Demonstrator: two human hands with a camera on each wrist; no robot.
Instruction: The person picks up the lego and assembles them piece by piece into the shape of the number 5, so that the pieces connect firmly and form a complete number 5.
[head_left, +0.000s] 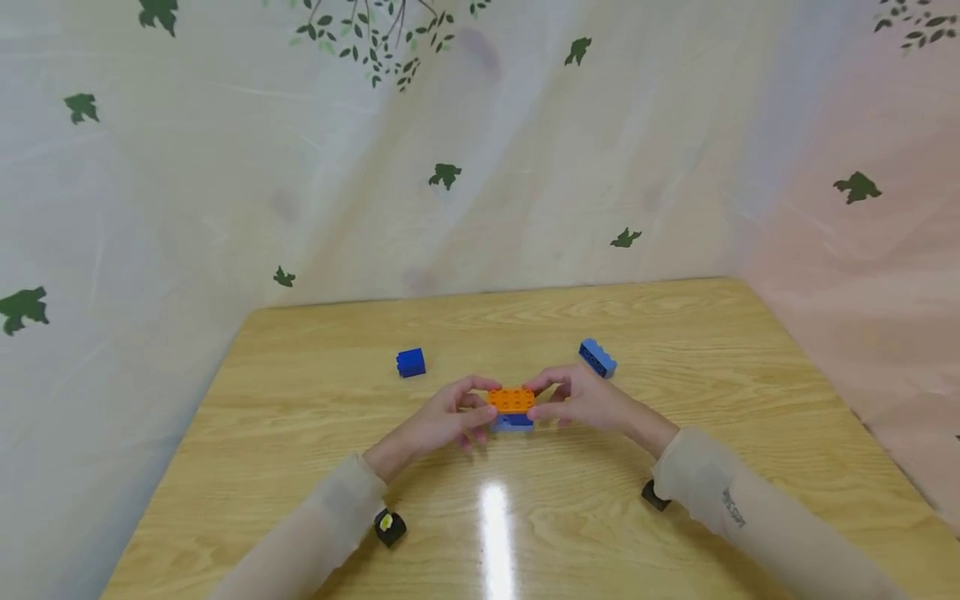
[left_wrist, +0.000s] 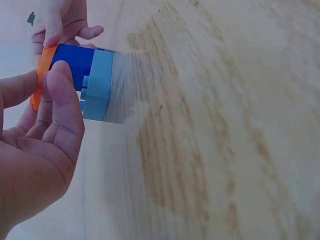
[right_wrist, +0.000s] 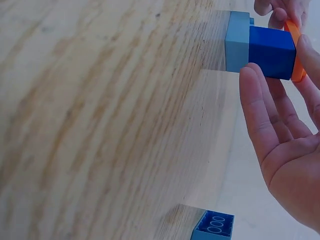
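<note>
A thin orange toy brick (head_left: pixel 512 401) lies level over a dark blue brick (right_wrist: pixel 271 52), which sits on one end of a longer light blue brick (left_wrist: pixel 100 85) on the table. My left hand (head_left: pixel 450 417) pinches the orange brick's left end between thumb and fingers. At its other end, my right hand (head_left: pixel 581 398) grips it the same way, the lower fingers beside the dark blue brick. A gap shows under the orange brick's left half, above bare light blue studs. Whether the orange brick is pressed fully down, I cannot tell.
Beyond my left hand, a loose dark blue brick (head_left: pixel 411 362) lies on the wooden table (head_left: pixel 300 417). Another light blue brick (head_left: pixel 597 358) rests on its side behind my right hand, hollow underside showing. A leaf-patterned cloth (head_left: pixel 517 225) hangs behind the table.
</note>
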